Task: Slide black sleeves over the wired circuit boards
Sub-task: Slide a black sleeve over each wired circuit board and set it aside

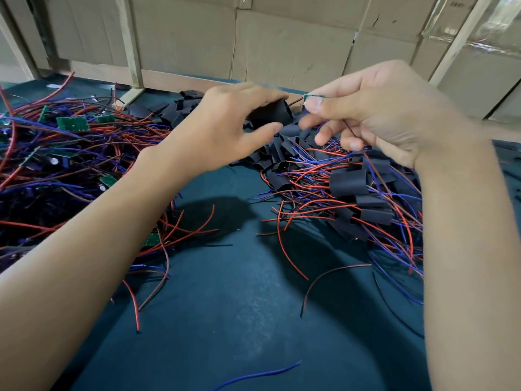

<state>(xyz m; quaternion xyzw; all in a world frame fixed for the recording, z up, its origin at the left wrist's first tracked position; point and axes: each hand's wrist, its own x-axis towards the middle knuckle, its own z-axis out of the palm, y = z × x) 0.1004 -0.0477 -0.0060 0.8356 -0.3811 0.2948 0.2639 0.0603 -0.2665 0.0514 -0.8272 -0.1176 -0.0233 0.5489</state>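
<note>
My left hand point(225, 122) grips a black sleeve point(272, 112) between thumb and fingers, above the table's far middle. My right hand point(375, 108) pinches a small green circuit board point(313, 96) at its edge, with the board's wires point(349, 131) trailing down through my curled fingers. The board sits just right of the sleeve's opening, a short wire bridging the gap. Most of the board is hidden behind my thumb.
A heap of bare green boards with red and blue wires point(70, 153) covers the left of the dark green table point(239, 306). Loose black sleeves point(180, 108) lie at the back. Sleeved boards with wires point(363, 198) pile up on the right. Cardboard boxes point(282, 46) stand behind.
</note>
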